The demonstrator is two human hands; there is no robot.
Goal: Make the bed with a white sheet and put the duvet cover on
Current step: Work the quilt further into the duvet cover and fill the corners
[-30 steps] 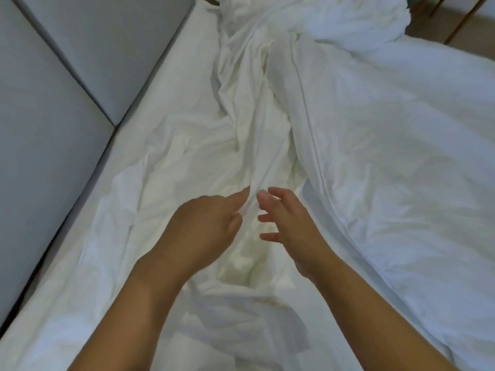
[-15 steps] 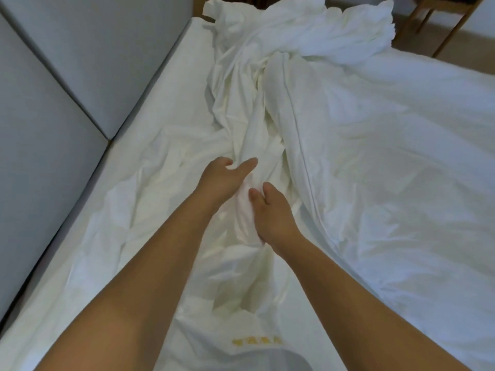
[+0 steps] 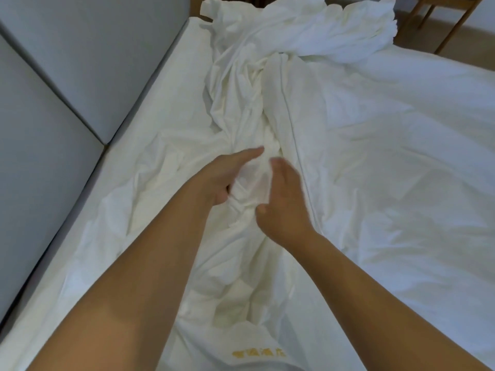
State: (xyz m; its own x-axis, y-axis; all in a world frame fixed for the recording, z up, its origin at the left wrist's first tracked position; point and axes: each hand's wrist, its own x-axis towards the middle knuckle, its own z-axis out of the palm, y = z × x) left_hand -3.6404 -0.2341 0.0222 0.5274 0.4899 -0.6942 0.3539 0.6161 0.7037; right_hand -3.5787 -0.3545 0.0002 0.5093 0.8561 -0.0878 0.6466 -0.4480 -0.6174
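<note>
A crumpled white duvet cover [image 3: 241, 103] runs as a bunched ridge up the middle of the bed. Yellow printed characters [image 3: 258, 353] show on it near me. My left hand [image 3: 225, 178] and my right hand [image 3: 285, 202] face each other across this ridge. Both grip a wad of the cover [image 3: 251, 183] between them. My left index finger points forward while the thumb curls under the wad. To the right lies the puffy white duvet [image 3: 388, 162], its seam beside my right hand. A white sheet [image 3: 166, 108] covers the mattress on the left.
A grey padded headboard [image 3: 67, 89] lines the bed's left side. More bunched white fabric [image 3: 308, 28] is piled at the far end. Wooden furniture legs [image 3: 452, 25] stand on the floor at the top right.
Both hands reached farther forward along the bunched ridge. They then closed in on a wad of the cover between them.
</note>
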